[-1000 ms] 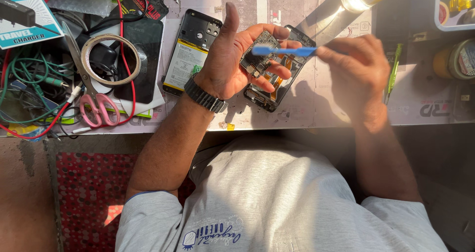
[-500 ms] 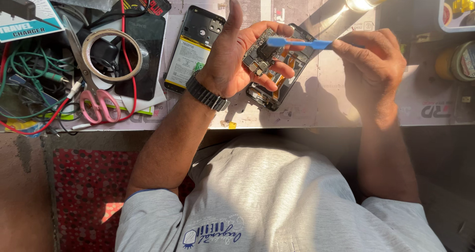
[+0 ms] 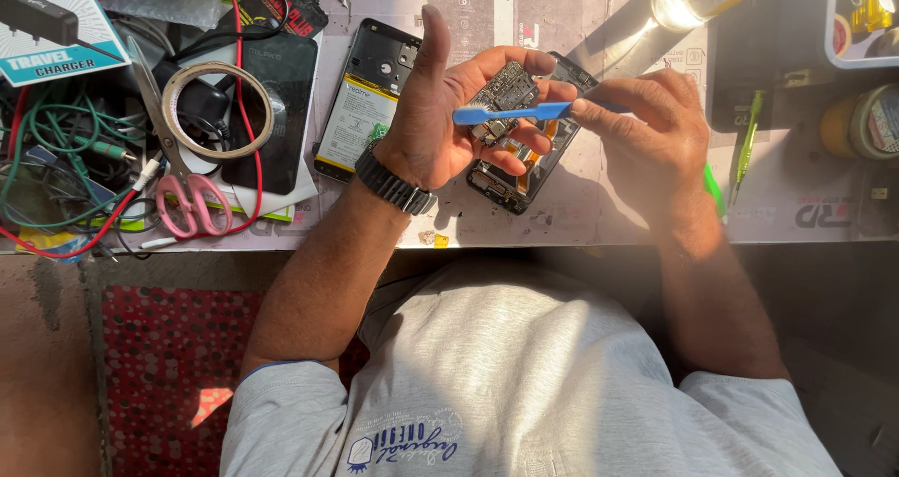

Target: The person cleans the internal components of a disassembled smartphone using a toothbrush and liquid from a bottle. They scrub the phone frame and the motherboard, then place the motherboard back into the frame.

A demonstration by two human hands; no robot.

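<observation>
Your left hand (image 3: 440,126) was curled around a small circuit board (image 3: 506,91), fingers cupping it from behind and the thumb sticking straight up, clear of the part. Your right hand (image 3: 646,135) pinched the end of a blue plastic pry tool (image 3: 510,113) between thumb and fingertips, its flat tip lying across the board. Both sat just above the opened phone frame (image 3: 524,163), which rested on the work mat (image 3: 609,210) under your fingers.

To the left of that frame lay a second phone body with its battery showing (image 3: 361,107), and further left a roll of tape (image 3: 217,110) and pink-handled scissors (image 3: 192,201) in a tangle of wires (image 3: 56,159). To the right of the frame lay a green screwdriver (image 3: 746,149).

The risk here was the grip: you held the board in the air on fingertips only, so a hard push with the tool could have flicked it out of your hand onto the frame or off the mat's near edge. Levering at an angle could also have bent the board or torn a ribbon, if one was still joined to the frame; I could not tell.
</observation>
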